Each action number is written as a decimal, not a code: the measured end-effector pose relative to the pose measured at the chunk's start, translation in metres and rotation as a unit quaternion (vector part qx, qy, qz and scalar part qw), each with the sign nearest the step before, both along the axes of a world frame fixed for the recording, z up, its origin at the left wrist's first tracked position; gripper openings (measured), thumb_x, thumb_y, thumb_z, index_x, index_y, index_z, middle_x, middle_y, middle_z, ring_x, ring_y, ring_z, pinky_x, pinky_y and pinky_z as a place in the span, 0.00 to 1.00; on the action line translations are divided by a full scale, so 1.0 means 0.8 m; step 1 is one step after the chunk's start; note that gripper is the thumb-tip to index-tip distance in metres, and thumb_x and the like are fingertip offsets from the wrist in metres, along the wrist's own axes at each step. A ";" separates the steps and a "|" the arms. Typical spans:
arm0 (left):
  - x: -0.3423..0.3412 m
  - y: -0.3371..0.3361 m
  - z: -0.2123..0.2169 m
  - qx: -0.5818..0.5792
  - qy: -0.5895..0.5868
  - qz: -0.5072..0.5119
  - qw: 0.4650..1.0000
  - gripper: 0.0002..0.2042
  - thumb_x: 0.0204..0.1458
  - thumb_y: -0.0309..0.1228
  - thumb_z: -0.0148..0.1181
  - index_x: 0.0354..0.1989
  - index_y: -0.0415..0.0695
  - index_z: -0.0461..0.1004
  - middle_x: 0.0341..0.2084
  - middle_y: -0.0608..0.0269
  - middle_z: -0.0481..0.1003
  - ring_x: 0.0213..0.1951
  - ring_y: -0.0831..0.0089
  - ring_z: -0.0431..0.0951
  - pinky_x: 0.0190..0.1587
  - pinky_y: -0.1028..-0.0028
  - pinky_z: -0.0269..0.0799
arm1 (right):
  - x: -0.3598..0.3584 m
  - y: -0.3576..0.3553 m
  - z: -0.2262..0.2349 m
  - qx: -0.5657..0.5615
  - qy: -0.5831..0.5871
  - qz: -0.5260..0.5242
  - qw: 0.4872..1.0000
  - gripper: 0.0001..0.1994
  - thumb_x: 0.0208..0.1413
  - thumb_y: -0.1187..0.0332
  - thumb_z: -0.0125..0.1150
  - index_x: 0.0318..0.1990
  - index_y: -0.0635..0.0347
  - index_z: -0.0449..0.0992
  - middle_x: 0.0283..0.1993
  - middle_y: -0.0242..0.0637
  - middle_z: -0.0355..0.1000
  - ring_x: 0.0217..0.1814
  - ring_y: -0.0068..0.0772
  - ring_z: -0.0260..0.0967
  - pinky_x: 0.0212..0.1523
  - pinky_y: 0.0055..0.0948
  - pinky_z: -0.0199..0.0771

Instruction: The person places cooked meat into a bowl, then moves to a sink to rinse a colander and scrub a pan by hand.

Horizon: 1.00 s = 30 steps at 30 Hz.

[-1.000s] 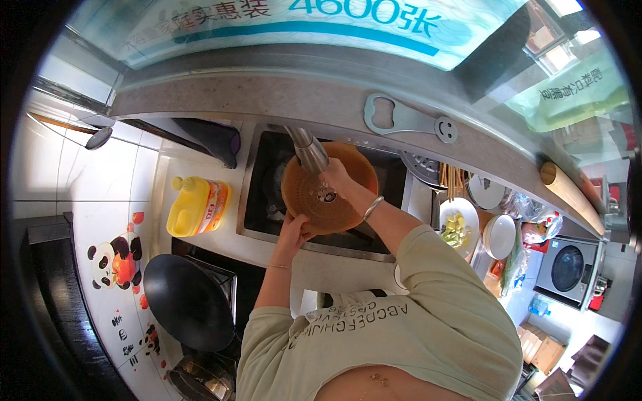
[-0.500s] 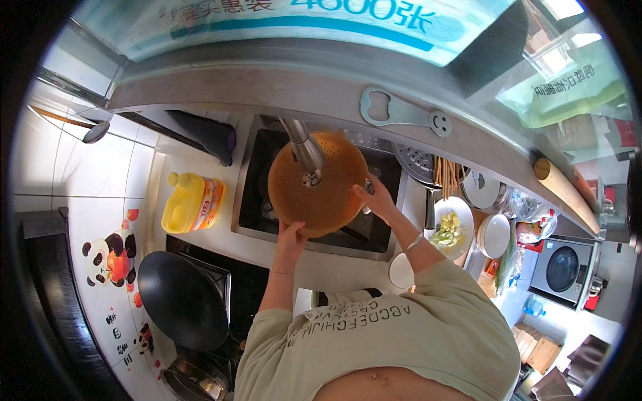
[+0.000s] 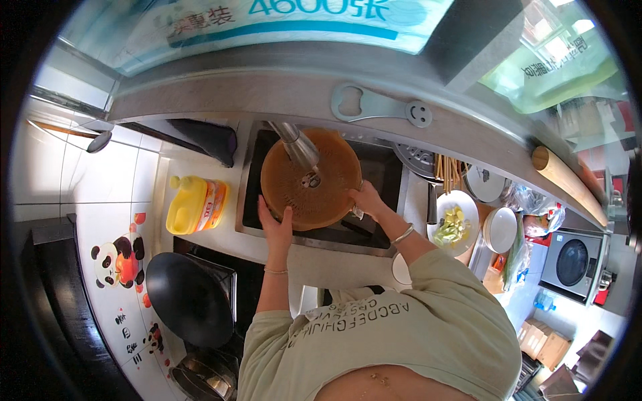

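Observation:
An orange-brown colander (image 3: 314, 200) with small holes sits over the sink (image 3: 384, 234), beneath the metal faucet (image 3: 299, 147). A small patch of pale and dark bits shows under the spout; I cannot tell what it is. My left hand (image 3: 275, 226) holds the colander's near left rim, fingers along its side and thumb apart. On the right, my right hand (image 3: 368, 200) is closed around the rim. Something small and whitish shows beside its fingers, too unclear to name. The colander hides much of the basin.
A yellow jug (image 3: 196, 206) stands left of the sink, above a black wok (image 3: 189, 299) on the stove. A plate of cut vegetables (image 3: 455, 235), white bowls (image 3: 500, 232) and chopsticks (image 3: 449, 172) lie right. A shelf with a bottle opener (image 3: 381, 107) overhangs the far side.
My left hand has shifted left and up along the colander's rim, its fingers spreading wider. The colander sits slightly further left, with my right hand still on its right rim.

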State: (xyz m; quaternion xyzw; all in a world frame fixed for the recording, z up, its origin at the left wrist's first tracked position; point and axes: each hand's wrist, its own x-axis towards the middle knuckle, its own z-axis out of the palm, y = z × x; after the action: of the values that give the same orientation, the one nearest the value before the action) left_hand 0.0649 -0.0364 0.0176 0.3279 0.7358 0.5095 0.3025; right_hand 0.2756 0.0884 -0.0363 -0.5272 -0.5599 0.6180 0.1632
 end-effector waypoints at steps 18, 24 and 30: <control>-0.021 0.089 -0.039 -0.009 0.615 -0.445 0.651 0.20 0.52 0.37 0.47 0.56 0.51 0.64 0.56 0.64 0.63 0.59 0.65 0.59 0.64 0.62 0.47 | 0.048 0.010 0.121 0.212 -0.221 0.163 0.938 0.31 0.51 0.66 0.49 0.61 0.68 0.47 0.29 0.55 0.72 0.31 0.55 0.71 0.33 0.44 0.71; -0.018 0.122 -0.056 -0.094 0.628 -0.369 0.678 0.22 0.51 0.34 0.49 0.56 0.45 0.63 0.53 0.59 0.65 0.58 0.62 0.59 0.64 0.60 0.46 | 0.038 0.025 0.094 0.204 -0.084 0.135 0.966 0.25 0.52 0.64 0.49 0.56 0.67 0.58 0.38 0.58 0.71 0.40 0.54 0.71 0.40 0.39 0.71; 0.053 0.067 -0.068 -0.081 0.323 -0.356 0.873 0.18 0.51 0.36 0.50 0.51 0.45 0.69 0.50 0.52 0.67 0.52 0.57 0.65 0.58 0.57 0.54 | 0.030 0.031 0.081 0.063 -0.042 0.072 0.995 0.19 0.53 0.64 0.51 0.48 0.68 0.65 0.35 0.45 0.72 0.33 0.35 0.72 0.30 0.28 0.71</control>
State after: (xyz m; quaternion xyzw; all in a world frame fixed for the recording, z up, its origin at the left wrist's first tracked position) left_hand 0.1070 0.0173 -0.0365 0.6884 0.6646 0.1714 0.2347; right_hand 0.2994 0.1129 0.0285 -0.5000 -0.6403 0.5690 0.1273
